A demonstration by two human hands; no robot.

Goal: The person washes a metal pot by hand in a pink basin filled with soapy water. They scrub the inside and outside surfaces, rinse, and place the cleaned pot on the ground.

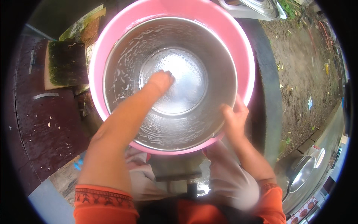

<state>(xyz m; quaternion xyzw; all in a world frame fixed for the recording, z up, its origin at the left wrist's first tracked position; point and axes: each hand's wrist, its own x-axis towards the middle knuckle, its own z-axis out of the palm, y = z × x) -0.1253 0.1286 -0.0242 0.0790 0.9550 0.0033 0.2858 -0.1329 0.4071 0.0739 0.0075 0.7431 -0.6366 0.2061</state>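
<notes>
A large, deep stainless steel pot point(215, 92) stands inside a pink plastic tub point(243, 56), its mouth facing me. Streaks of suds cling to its inner wall. My left hand point(161, 80) reaches down into the pot near its bottom, with the fingers curled; a small dark bit shows at the fingertips, too unclear to name. On the right, my right hand point(234, 113) grips the pot's rim, thumb on the inside and fingers outside.
Mossy bricks and a board point(67, 64) lie at the left beside a dark red panel with handles point(46, 95). Metal lids point(264, 7) rest at upper right. Bare soil point(304, 84) lies beyond a kerb. At lower right stand a metal pan point(302, 173) and a white bucket point(318, 156).
</notes>
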